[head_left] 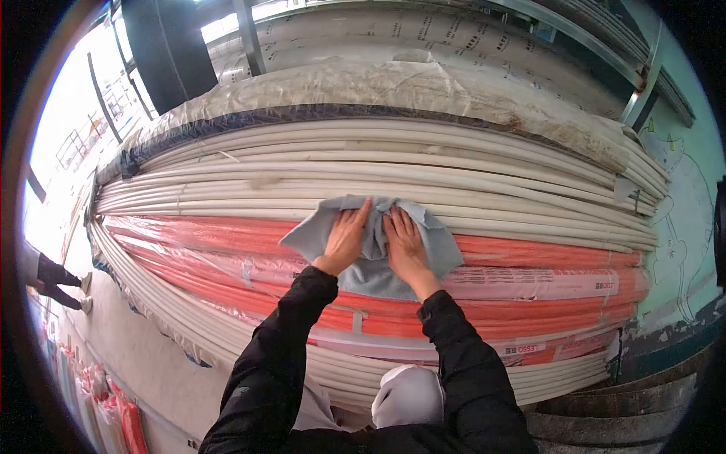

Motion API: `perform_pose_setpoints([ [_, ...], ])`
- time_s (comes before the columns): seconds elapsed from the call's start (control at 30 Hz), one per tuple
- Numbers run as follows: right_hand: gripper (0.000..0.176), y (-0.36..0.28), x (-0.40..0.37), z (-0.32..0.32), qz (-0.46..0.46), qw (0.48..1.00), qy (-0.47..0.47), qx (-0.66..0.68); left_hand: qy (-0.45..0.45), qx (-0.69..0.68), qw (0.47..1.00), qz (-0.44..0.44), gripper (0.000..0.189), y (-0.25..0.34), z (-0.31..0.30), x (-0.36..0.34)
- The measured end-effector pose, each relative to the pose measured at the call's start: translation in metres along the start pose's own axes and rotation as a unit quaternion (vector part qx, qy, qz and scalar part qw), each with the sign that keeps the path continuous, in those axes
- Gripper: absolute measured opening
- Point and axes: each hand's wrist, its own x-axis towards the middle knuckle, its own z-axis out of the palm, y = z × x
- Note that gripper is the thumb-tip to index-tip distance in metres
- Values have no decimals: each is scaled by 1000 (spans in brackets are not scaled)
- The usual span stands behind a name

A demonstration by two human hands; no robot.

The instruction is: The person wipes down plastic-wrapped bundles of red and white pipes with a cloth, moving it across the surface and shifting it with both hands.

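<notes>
A grey-blue cloth (372,281) is spread over white pipes (249,191) and red plastic-wrapped bundles (219,234), with rumpled folds in its middle. My left hand (345,239) lies on the cloth's left half, its fingers stretched out and pointing away from me. On the right half rests my right hand (405,246), also with extended fingers, slightly spread. Both palms face down against the fabric, and a narrow strip of bunched cloth shows between the hands. The cloth hides the pipes directly beneath it.
Behind the white pipes lies a long roll under dusty plastic sheeting (363,89). Metal rack posts (248,38) rise at the back. A painted green wall (684,219) bounds the right. Another person's legs (59,281) show at far left, beside wrapped red items (127,416) on the floor.
</notes>
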Motion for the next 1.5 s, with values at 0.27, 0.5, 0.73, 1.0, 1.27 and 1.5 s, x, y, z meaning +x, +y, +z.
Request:
perform_pose_setpoints([
  [0.27,84,64,-29,-60,122,984,15,-131,-86,47,994,55,83,31,-3,16],
  [0.5,88,64,-30,-54,211,963,-8,-170,-56,36,996,55,80,19,8,17],
  [0.73,95,22,-14,-26,168,975,-62,-132,-58,47,994,-76,87,-24,-27,-16],
  [1.0,100,39,-24,-31,123,983,-46,-126,-6,65,988,-143,99,-73,-34,-52],
  [1.27,108,48,-28,-27,217,966,19,-138,8,53,991,-120,97,-40,-7,-42],
  [1.5,102,51,-34,-32,189,969,-38,-157,-18,44,998,-48,98,-19,-6,-39],
])
